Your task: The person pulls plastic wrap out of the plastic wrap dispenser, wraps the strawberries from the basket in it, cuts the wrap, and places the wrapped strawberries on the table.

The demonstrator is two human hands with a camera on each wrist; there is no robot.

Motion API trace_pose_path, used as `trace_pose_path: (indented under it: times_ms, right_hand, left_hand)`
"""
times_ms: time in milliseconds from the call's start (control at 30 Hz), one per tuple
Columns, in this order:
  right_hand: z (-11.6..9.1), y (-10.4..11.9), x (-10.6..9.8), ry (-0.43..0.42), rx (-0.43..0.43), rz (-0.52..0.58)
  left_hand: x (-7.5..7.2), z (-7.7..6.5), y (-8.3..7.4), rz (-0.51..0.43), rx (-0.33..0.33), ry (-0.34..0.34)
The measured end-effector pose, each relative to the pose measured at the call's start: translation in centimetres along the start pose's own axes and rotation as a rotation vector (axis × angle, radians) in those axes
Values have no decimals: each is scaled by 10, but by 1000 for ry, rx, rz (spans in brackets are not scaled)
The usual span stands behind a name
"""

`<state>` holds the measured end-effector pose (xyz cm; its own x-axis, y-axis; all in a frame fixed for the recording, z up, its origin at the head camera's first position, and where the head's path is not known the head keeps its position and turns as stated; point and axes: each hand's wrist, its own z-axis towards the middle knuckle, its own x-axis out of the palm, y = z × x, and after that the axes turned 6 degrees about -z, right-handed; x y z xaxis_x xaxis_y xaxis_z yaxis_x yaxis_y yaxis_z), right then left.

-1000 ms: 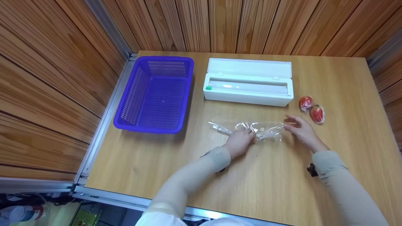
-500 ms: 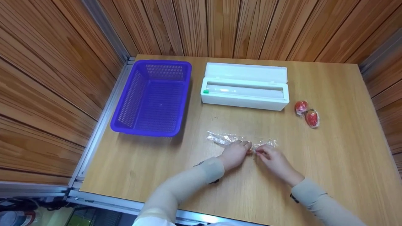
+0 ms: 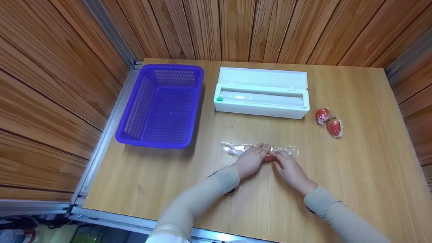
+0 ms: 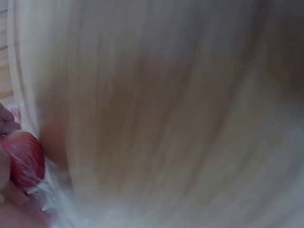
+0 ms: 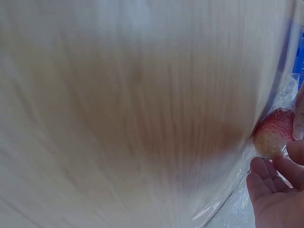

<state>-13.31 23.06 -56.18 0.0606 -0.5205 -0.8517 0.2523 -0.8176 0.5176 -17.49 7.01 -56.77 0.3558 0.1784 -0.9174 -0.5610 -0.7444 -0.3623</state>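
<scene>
A small red-and-yellow fruit [image 5: 274, 132] lies on a strip of clear plastic wrap [image 3: 289, 150] on the wooden table. My left hand [image 3: 250, 162] grips the fruit from the left, its fingers covering much of it in the head view. From the right, my right hand [image 3: 291, 170] meets the fruit, its bent fingers at the edge of the wrap; thumb and forefinger stand slightly apart. Film clings to the fruit's red side [image 4: 26, 159] in the left wrist view. Both wrist views are mostly filled by a blurred surface, and the exact finger contact is partly hidden.
A purple plastic basket [image 3: 118, 133] stands at the left. Behind the hands is a white wrap dispenser [image 3: 261, 108] with its lid raised and a roll inside. Two red wrapped fruits, a rear one [image 3: 322, 114] and a front one [image 3: 334, 128], lie to its right.
My right hand has come leftward and nearer me, from the wrap's right end to the fruit. The wrap's right part is now gathered lower. My left hand has stayed on the fruit.
</scene>
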Motion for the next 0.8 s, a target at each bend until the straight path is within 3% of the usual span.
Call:
trace_pose_path:
  times_ms: [67,200,300,400,533,633,800]
  right_hand:
    - [4,-1,0,13,5,-6]
    - [13,-1,1,43,11,-26]
    - [18,0,4,53,37,-29]
    - [21,1,7,36,71,-28]
    - [22,0,10,-29,89,-33]
    - [24,-1,12,-73,84,-51]
    - [29,2,16,-100,27,-112]
  left_hand:
    - [1,3,5,-98,-13,-2]
    - [0,9,14,-369,-105,-15]
    - [1,13,17,-460,-146,-34]
    - [2,19,17,-487,-175,-52]
    - [1,27,15,-268,-144,-79]
    - [0,31,12,-1,-91,-110]
    - [-5,29,12,209,-117,-115]
